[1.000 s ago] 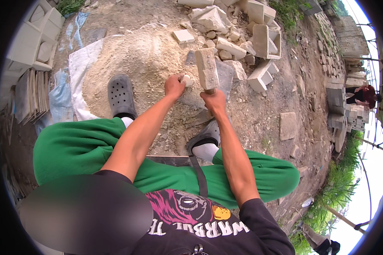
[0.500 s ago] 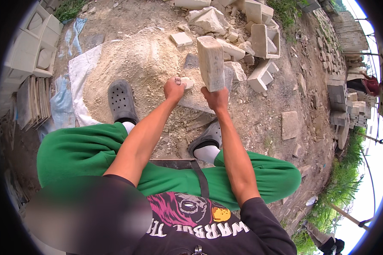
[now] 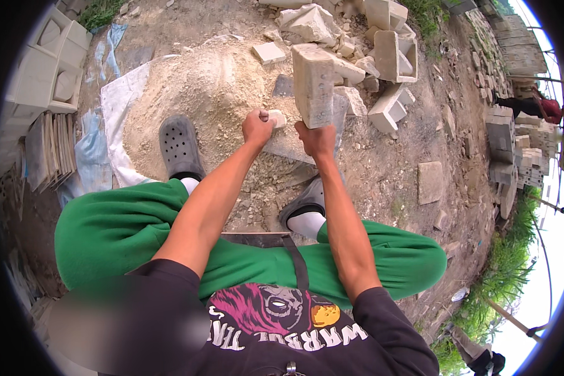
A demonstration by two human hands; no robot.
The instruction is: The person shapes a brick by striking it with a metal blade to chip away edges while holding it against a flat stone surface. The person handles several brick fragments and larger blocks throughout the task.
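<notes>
My right hand (image 3: pixel 316 139) is closed round the lower end of a thick, worn wooden mallet (image 3: pixel 313 84). Its long block-shaped head stands up beyond my fist; the handle is mostly hidden. Close by on the left, my left hand (image 3: pixel 258 127) grips a small pale piece of stone (image 3: pixel 277 118) with the fingers curled on it. Both hands are over a flat grey slab (image 3: pixel 288 149) on the ground, and the mallet is apart from the stone piece. A heap of pale crushed rubble (image 3: pixel 213 88) spreads beside the left hand.
Broken pale blocks (image 3: pixel 391 56) and chunks lie piled ahead on the right. A white sheet (image 3: pixel 116 103) edges the rubble. My grey clogs (image 3: pixel 180 144) flank the work spot. Thin boards (image 3: pixel 47 150) stack at far left; a person (image 3: pixel 548 108) is at far right.
My right hand and the mallet have risen slightly. The stone piece in my left hand has turned a little, and that hand has shifted slightly away from me.
</notes>
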